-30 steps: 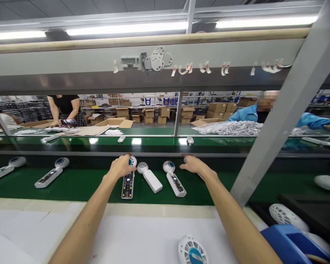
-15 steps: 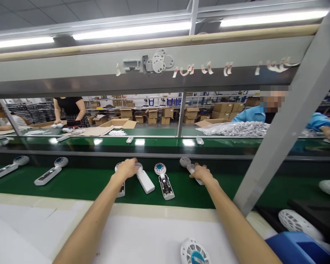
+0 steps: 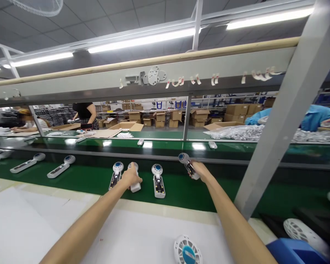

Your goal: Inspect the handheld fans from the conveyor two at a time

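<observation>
My left hand (image 3: pixel 130 178) is closed round a white handheld fan (image 3: pixel 135 187) with its smooth casing side up on the green conveyor belt (image 3: pixel 93 183). Just left of it lies a handheld fan (image 3: pixel 117 167) with its handle open and circuit board bare. Another open-handled fan (image 3: pixel 158 186) rests between my hands. On the right, my right hand (image 3: pixel 199 170) grips the handle of a handheld fan (image 3: pixel 184 158) whose inner electronics face up. The fingertips of both hands are partly hidden.
A round fan part (image 3: pixel 188 251) lies on the white work surface (image 3: pixel 137 234). A slanted metal post (image 3: pixel 272 121) and a blue container (image 3: pixel 294 251) stand at right. More fans (image 3: pixel 61 167) lie leftward on the belt. Co-workers work beyond, one in a blue sleeve (image 3: pixel 313 115).
My left hand has moved from the fan heads down onto the casing-up fan. The fan in my right hand has turned over, now showing its electronics. The camera view has shifted.
</observation>
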Demonstrator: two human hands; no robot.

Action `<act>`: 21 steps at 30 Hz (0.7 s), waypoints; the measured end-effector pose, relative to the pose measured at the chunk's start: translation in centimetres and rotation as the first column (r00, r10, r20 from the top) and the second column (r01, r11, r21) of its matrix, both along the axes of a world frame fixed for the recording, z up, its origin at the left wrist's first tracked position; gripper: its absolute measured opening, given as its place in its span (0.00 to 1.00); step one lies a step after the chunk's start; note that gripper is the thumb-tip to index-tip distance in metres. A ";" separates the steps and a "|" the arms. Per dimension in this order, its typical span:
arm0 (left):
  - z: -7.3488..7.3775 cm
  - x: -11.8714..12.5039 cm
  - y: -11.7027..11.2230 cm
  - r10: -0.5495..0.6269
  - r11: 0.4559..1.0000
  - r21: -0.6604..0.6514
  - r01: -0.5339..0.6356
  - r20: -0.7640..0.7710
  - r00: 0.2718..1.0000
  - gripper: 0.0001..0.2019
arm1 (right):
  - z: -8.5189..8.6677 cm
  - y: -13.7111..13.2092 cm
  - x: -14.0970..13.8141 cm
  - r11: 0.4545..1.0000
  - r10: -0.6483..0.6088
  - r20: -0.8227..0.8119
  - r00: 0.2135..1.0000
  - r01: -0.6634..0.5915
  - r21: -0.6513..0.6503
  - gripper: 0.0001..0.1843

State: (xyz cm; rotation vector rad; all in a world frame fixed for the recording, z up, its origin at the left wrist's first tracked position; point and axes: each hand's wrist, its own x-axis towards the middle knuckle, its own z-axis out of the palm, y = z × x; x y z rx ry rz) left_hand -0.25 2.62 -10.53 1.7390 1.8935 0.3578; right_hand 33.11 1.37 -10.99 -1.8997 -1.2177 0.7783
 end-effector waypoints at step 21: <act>13.0 4.9 -10.1 -0.428 0.897 0.413 0.156 0.901 0.074 0.35 | 13.7 -11.0 -8.4 0.715 0.631 -0.408 0.659 -0.291 0.636 0.42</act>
